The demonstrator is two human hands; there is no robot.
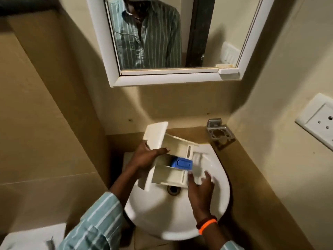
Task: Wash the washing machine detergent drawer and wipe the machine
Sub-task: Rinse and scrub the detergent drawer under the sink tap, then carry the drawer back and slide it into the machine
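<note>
A cream plastic detergent drawer [173, 147] with a blue insert [182, 163] is held over the white wash basin [158, 213]. Its curved front panel points up and left. My left hand [146, 156] grips the drawer at its front end, fingers reaching into a compartment. My right hand [200, 190] is at the drawer's rear end over the basin, fingers spread and touching the back edge; whether it grips is unclear. The basin drain [173, 190] shows just under the drawer.
A white-framed mirror [169, 76] hangs above the basin and reflects a person in a striped shirt. A metal holder [220, 132] is fixed on the wall at right. A wall socket [319, 121] is far right. A white surface [34, 239] sits bottom left.
</note>
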